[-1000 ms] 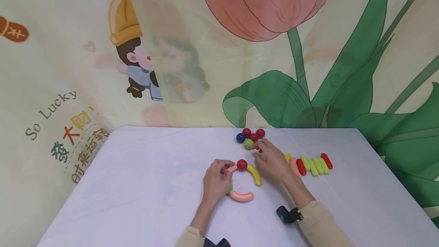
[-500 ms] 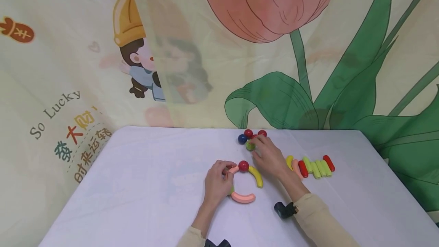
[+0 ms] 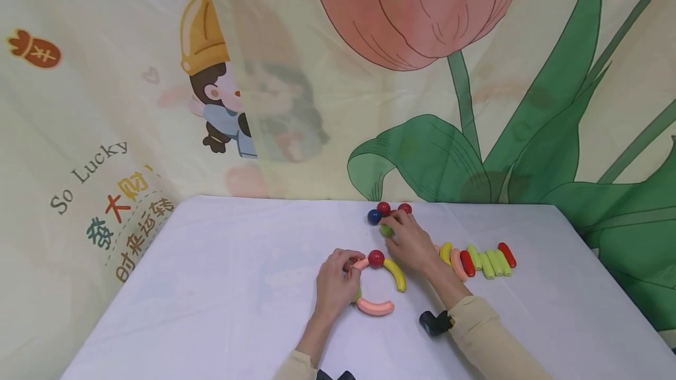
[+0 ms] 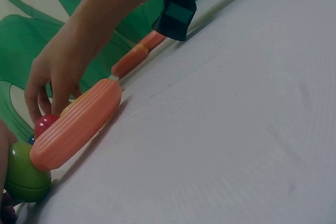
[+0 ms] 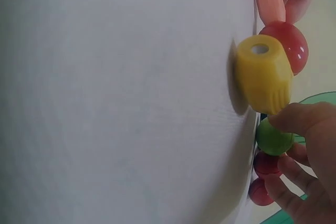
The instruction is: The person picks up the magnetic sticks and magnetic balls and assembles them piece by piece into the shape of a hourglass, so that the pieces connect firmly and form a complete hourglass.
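My left hand (image 3: 336, 283) curls at the left side of a ring of toy pieces, fingers pinching a pink curved piece (image 3: 361, 264). A red ball (image 3: 376, 258) joins it to a yellow curved piece (image 3: 395, 276). Below the hand, a partly hidden green ball (image 4: 26, 174) touches another pink curved piece (image 3: 375, 308). At the back, my right hand (image 3: 411, 243) has its thumb and fingers around a second green ball (image 5: 275, 137), partly covering it. Beside that lie a blue ball (image 3: 374, 217) and several red balls (image 3: 384, 208).
Right of my right forearm lies a row of short pieces: a yellow curved one (image 3: 446, 252), a pink one (image 3: 458, 264), red sticks (image 3: 467, 263) and green sticks (image 3: 486, 264). The white-covered table (image 3: 222, 286) meets a printed cloth (image 3: 296, 75) at its back edge.
My right hand has moved a little forward and left, its fingers closing round the green ball at the back. My left hand stays at the ring. The head view has shifted slightly.
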`<state>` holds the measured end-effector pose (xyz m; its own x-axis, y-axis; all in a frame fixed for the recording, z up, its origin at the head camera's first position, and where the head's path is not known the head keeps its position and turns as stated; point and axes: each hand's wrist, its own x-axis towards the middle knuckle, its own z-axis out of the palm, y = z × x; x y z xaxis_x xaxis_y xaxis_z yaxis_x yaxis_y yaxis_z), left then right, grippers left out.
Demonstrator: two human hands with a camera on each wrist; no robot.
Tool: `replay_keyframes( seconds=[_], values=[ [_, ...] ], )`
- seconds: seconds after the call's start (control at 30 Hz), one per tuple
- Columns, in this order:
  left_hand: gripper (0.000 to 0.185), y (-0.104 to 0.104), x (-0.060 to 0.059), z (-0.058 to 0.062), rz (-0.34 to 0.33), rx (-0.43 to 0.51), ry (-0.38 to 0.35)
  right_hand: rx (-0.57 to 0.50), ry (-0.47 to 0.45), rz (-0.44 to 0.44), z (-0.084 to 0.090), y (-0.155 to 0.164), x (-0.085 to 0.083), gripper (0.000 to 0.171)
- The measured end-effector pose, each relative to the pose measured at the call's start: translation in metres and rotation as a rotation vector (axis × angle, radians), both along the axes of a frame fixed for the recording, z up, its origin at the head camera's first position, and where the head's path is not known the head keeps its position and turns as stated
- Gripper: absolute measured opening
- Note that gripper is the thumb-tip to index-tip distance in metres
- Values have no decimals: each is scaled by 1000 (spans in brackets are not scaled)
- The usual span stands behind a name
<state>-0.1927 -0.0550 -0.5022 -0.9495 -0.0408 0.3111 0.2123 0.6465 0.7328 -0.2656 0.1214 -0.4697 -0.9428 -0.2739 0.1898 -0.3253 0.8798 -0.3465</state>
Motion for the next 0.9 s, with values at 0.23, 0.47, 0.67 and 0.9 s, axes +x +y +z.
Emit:
replay_keyframes(
  seconds=[0.23, 0.47, 0.67, 0.9],
  values=[
    [22, 0, -1, -1, -1, -1, 2, -13, -33, -26, 0, 1, -1, 39],
    [22, 0, -1, -1, 3, -3, 0, -52, -76, -23, 0, 4, 1, 37],
    [23, 0, -1, -2, 6, -15, -9, -176, -143, -60, -4, 11, 4, 39],
    [23, 0, -1, -2, 7, -23, -12, -324, -203, -90, -5, 21, 12, 38]
  ],
)
